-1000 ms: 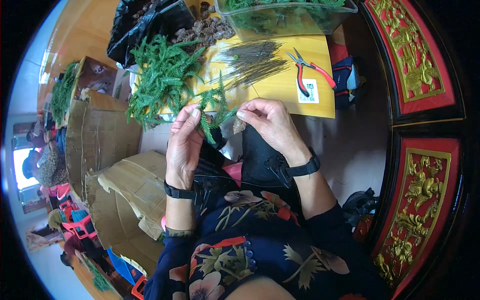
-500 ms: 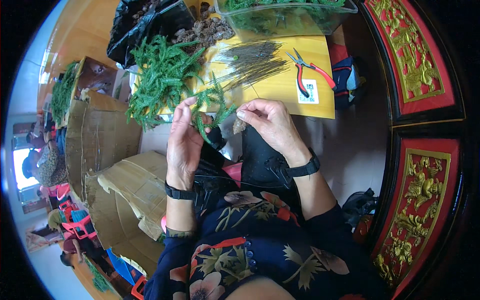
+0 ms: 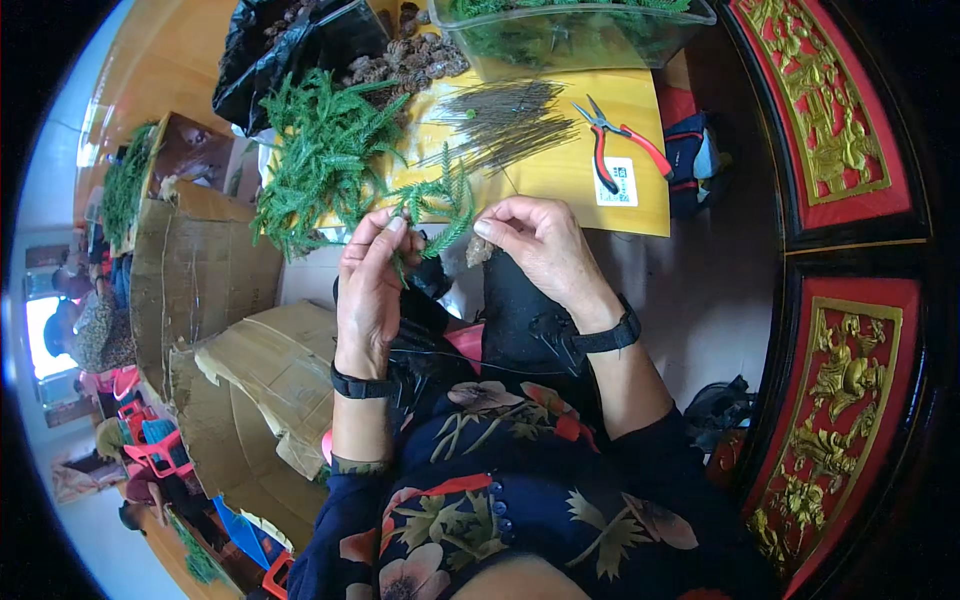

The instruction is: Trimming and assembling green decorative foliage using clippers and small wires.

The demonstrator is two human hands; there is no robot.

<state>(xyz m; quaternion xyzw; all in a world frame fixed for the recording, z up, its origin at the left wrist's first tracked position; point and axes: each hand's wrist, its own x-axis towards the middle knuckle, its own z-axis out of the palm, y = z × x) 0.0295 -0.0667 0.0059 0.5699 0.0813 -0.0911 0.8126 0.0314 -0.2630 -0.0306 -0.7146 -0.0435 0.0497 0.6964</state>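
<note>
Green sprig pinched over the yellow worktop

Yellow worktop (image 3: 560, 175) carries loose greenery (image 3: 315, 150), thin wires (image 3: 500, 125) and red-handled pliers (image 3: 620, 140). Just below its near edge, left hand (image 3: 372, 290) and right hand (image 3: 540, 245) each close a grip on one green sprig (image 3: 440, 205) spanning between them.

a yellow tabletop (image 3: 560, 180) stands against a dark floor (image 3: 720, 290), with red and gold carved panels (image 3: 850, 130) along the right. flattened cardboard boxes (image 3: 200, 290) lie at the left, under bright daylight from a window (image 3: 40, 335).

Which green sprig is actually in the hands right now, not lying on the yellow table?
The small sprig pinched between the left hand and right hand; the rest lie heaped in the pile beyond it.
</note>
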